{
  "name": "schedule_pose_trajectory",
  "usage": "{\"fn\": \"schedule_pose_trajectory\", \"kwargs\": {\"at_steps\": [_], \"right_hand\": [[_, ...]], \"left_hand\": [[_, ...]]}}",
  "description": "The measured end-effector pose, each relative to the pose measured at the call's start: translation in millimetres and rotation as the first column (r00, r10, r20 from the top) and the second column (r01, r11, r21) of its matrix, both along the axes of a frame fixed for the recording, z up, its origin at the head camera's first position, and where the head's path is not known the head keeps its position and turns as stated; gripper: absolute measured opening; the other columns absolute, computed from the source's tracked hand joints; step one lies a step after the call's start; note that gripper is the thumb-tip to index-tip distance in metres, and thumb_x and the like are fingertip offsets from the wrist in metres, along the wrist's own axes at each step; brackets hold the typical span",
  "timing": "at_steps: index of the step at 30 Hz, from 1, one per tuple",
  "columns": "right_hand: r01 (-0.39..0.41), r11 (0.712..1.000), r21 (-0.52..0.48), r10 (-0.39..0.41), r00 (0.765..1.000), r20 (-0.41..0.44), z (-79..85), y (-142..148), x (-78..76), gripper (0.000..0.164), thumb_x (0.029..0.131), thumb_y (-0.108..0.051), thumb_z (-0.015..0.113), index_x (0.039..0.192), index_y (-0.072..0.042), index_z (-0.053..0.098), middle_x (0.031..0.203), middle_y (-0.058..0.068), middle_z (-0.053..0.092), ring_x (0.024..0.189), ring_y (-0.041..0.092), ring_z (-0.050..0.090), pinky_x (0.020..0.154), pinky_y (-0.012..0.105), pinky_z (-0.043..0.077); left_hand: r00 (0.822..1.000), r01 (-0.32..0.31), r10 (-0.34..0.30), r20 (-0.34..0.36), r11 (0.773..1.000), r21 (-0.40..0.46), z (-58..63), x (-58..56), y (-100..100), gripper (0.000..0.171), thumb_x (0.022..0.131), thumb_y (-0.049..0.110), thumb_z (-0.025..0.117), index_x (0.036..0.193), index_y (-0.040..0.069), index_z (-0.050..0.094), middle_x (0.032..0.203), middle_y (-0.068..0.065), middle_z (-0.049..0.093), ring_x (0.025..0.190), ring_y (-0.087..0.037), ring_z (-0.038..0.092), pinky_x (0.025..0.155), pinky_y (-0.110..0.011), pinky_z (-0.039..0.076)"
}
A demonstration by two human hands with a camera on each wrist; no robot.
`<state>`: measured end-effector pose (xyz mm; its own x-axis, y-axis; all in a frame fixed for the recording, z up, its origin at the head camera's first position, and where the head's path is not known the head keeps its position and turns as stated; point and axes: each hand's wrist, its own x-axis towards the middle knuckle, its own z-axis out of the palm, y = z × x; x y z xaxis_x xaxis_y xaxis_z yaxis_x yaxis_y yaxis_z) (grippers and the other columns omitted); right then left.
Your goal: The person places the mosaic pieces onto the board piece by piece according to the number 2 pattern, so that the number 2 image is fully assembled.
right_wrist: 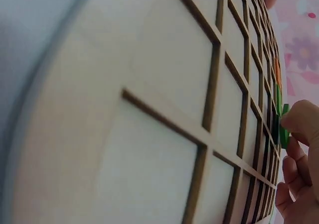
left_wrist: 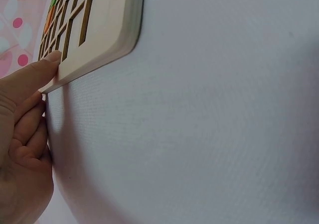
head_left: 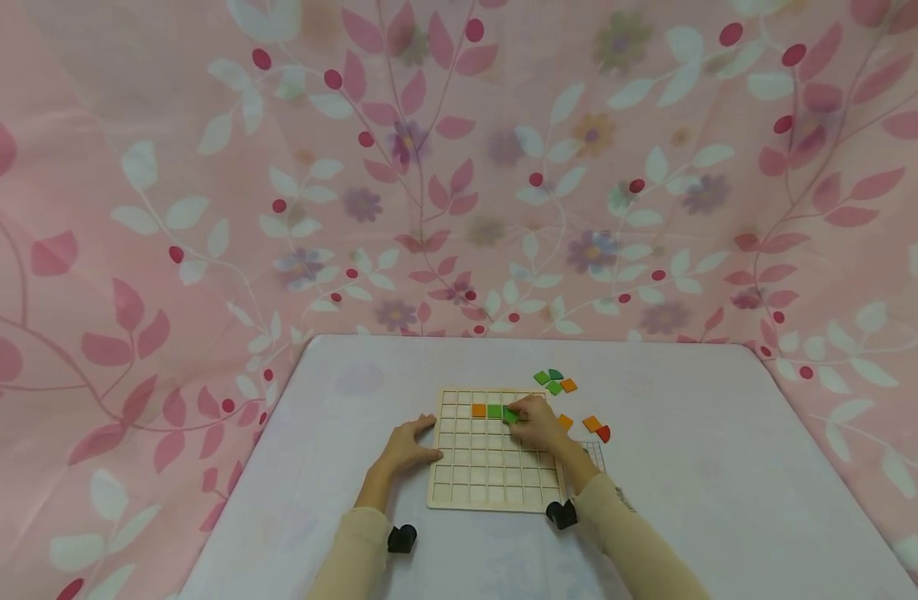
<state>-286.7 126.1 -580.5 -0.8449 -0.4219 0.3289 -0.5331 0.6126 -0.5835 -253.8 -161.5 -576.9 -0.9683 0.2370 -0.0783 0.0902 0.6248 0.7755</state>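
Observation:
A square wooden grid board [head_left: 496, 507] lies on the table. An orange square tile [head_left: 479, 411] and a green square tile [head_left: 494, 411] sit side by side in one of its upper rows. Just right of them, my right hand [head_left: 535, 425] pinches a light green tile [right_wrist: 285, 127] between thumb and fingers, over a cell where a bit of dark green shows. My left hand [head_left: 406, 446] rests against the board's left edge. In the left wrist view its thumb [left_wrist: 37, 74] lies on the frame, with the other fingers bent beside the edge.
Beyond the board's upper right corner lie loose green tiles [head_left: 542, 377] and an orange tile [head_left: 569, 385]. More orange tiles [head_left: 592, 423] and a red rounded piece [head_left: 604, 434] are right of the board. A grid-printed sheet [head_left: 595, 452] is partly hidden under the right arm.

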Motion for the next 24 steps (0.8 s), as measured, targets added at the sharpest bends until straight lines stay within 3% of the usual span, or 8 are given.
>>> {"fn": "schedule_pose_trajectory", "kwargs": {"at_steps": [12, 24], "right_hand": [[0.033, 0.987, 0.157, -0.016, 0.995, -0.103, -5.8, -5.0, 6.7, 0.030, 0.081, -0.005, 0.070, 0.110, 0.005, 0.067, 0.102, 0.018, 0.060, 0.090, 0.033, 0.054, 0.077, 0.046, 0.047], [0.065, 0.980, 0.189, -0.039, 0.990, -0.138, -3.4, -6.8, 17.3, 0.024, 0.082, -0.013, 0.071, 0.103, -0.002, 0.073, 0.099, 0.012, 0.062, 0.082, 0.026, 0.053, 0.068, 0.038, 0.045]], "left_hand": [[1.000, 0.004, -0.004, -0.005, 1.000, 0.004, -1.5, 0.5, 0.3, 0.073, 0.069, 0.014, 0.080, 0.133, -0.004, 0.050, 0.141, -0.020, 0.044, 0.135, -0.036, 0.034, 0.111, -0.050, 0.026], [1.000, -0.004, 0.004, 0.006, 1.000, 0.017, 1.5, 1.1, 1.4, 0.073, 0.069, 0.014, 0.080, 0.133, -0.005, 0.049, 0.141, -0.020, 0.043, 0.135, -0.035, 0.033, 0.111, -0.049, 0.026]]}}
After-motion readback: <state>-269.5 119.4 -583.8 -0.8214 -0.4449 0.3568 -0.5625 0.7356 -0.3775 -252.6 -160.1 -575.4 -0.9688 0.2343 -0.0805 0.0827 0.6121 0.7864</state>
